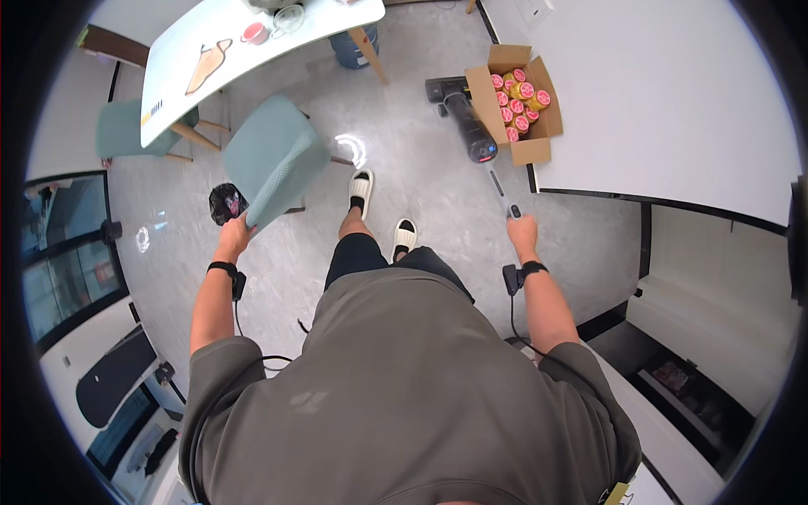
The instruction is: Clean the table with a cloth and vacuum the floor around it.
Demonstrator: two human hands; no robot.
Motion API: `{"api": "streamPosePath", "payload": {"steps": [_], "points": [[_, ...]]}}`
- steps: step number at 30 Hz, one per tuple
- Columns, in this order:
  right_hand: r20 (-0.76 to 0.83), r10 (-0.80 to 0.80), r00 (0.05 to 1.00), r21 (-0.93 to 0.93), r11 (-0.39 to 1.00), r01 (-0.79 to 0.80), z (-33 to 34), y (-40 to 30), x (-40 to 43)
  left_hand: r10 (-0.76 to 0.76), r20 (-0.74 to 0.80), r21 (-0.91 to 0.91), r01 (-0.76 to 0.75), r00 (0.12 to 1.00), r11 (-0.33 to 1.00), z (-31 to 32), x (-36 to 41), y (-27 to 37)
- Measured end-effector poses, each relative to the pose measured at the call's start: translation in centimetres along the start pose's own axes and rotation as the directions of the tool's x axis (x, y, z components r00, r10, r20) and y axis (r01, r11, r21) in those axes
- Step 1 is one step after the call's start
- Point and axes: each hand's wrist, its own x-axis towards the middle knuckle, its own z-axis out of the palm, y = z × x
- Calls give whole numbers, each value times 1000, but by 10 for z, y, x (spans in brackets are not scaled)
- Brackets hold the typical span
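My left hand (235, 235) grips the top edge of the backrest of a teal fabric-covered chair (274, 148). The chair stands at an angle beside the white table. In my right hand (522, 233) is the grey handle of a floor washer (475, 129), a dark upright machine with a lit display on its body. Its wide floor head (442, 90) lies on the grey floor, close against a cardboard box (485, 110). Several jars with pink lids (519, 106) fill that open box.
A white table (170, 69) bears a wooden board (208, 66), a pink cup (254, 33) and a glass vessel (289, 19). Beneath it stands a blue water bottle (353, 49). A second teal chair (126, 129) is at left. A black-lined bin (226, 203) stands near my left hand.
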Motion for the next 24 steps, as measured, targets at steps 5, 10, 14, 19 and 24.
{"api": "streamPosePath", "payload": {"steps": [5, 10, 14, 19, 24], "points": [[95, 16, 995, 42, 999, -20, 6, 89, -79, -38, 68, 93, 32, 997, 995, 82, -128, -23], [277, 215, 936, 64, 968, -242, 0, 214, -167, -160, 251, 78, 145, 955, 986, 113, -235, 6], [333, 226, 916, -93, 974, -206, -15, 346, -203, -203, 271, 25, 204, 941, 979, 137, -295, 30], [421, 8, 907, -424, 886, 189, -131, 296, -238, -240, 112, -78, 249, 964, 965, 131, -292, 33], [417, -1, 909, -557, 790, 256, -150, 240, -226, -177, 62, -210, 187, 982, 960, 142, -291, 24]]}}
